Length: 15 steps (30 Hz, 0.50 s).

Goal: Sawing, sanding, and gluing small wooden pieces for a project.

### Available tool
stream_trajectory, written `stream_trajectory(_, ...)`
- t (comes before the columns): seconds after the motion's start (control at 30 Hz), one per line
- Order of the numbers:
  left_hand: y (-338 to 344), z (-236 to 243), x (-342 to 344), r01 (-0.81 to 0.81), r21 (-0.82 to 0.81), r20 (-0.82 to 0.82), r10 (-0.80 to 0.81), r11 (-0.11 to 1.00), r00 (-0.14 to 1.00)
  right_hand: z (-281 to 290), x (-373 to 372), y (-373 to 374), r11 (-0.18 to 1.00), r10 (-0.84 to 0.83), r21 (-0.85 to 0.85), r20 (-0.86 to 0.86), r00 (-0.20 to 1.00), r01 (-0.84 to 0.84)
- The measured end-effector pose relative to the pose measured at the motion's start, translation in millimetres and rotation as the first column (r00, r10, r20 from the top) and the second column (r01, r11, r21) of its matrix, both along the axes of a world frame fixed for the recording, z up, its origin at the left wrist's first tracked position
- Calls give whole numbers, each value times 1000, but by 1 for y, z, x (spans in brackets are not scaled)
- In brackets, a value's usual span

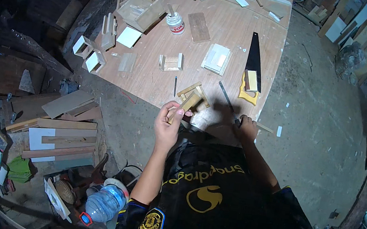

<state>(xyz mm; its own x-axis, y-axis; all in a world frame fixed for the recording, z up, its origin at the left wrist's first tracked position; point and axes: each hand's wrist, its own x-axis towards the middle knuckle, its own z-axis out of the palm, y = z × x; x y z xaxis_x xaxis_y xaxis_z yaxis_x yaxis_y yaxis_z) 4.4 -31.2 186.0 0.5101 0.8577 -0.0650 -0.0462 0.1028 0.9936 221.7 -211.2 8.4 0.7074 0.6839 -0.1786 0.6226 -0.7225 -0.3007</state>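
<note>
Left hand (pixel 167 122) raised just off the near edge of the round wooden table (pixel 231 33), fingers pinched shut on a small wooden strip (pixel 187 103) held slanting up toward the tabletop; strip's upper end against a small wooden frame piece (pixel 194 93) lying on the table near that same edge; right hand (pixel 247 125) resting at the table's near edge, to the right of the strip, closed around the near end of a thin dark metal file (pixel 228 101) that lies slanting away across the table surface; the two hands well apart, each clamped on its own thing; a pencil-like dark stick (pixel 174 85) on the table just left of the frame piece; farther in on the table, a handsaw with black blade and yellow handle (pixel 252 70) to the right, a stack of pale wooden squares (pixel 217 58) near the middle, a small open wooden box (pixel 171 62) left of that stack, a white glue jar with red band (pixel 175 22) toward the far side, more offcuts at the far edge; off the table's left side, boards (pixel 65 138) piled on the floor; below those, near the left elbow, a clear plastic water bottle (pixel 105 201).
</note>
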Motion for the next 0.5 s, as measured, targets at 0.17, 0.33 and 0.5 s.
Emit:
stream_trajectory(0.17, -5, 4, 6, -35, 220, -56, 48, 975, 997, -22, -6, -3, 981, 24, 190, 101, 995, -43)
stream_trajectory(0.33, -6, 17, 3, -11, 402, -218, 108, 916, 970, 34, -17, 3, 938, -48, 301, -376, 925, 171)
stream_trajectory(0.5, -12, 21, 16, 191, 646, -296, 12, 739, 955, 46, -18, -18, 898, -136, 284, -548, 825, 336)
